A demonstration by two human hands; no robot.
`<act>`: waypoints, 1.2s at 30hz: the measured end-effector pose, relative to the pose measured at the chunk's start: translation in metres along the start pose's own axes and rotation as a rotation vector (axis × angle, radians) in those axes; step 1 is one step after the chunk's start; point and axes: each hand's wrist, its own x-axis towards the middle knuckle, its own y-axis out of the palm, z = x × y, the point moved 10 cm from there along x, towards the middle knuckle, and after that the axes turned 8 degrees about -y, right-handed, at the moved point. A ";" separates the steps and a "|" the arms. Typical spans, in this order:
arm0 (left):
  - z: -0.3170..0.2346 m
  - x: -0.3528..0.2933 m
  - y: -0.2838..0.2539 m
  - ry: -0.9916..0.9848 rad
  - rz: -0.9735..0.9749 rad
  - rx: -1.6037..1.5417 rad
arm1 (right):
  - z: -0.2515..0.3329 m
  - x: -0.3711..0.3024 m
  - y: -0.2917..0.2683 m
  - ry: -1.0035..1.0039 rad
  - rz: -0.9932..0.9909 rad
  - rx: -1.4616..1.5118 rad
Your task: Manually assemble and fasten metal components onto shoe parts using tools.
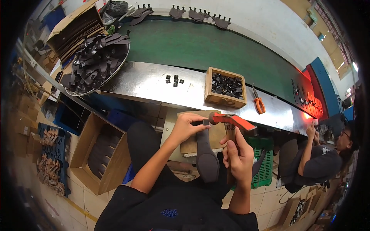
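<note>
Over a padded board [189, 144] in front of me, my left hand [185, 127] pinches the heel end of a dark shoe sole [207, 161]. The sole's wide toe part points toward my body. A small square black heel piece [206, 122] shows at my fingertips; whether it is fixed to the sole I cannot tell. My right hand [239, 158] is closed round the wooden handle of a hammer [238, 121] with a red head. The hammer's round face is right beside the heel piece and my left fingertips; whether they touch is unclear.
On the metal ledge are several small black squares [175, 80], a wooden box [225, 101] of black pieces and orange-handled pliers [259, 103]. Behind runs a green conveyor belt [192, 44]. A basket [125, 57] of soles stands left, a green crate [266, 165] right; another person [322, 161] sits further right.
</note>
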 end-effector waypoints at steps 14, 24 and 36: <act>0.008 -0.003 0.008 0.011 0.085 0.007 | 0.008 0.000 0.015 -0.307 0.111 -0.477; 0.008 -0.019 0.020 0.050 0.134 0.439 | 0.008 -0.010 0.018 -0.485 0.130 -0.599; 0.013 -0.021 0.014 -0.012 0.140 0.543 | 0.027 -0.005 0.007 -0.396 0.073 -0.561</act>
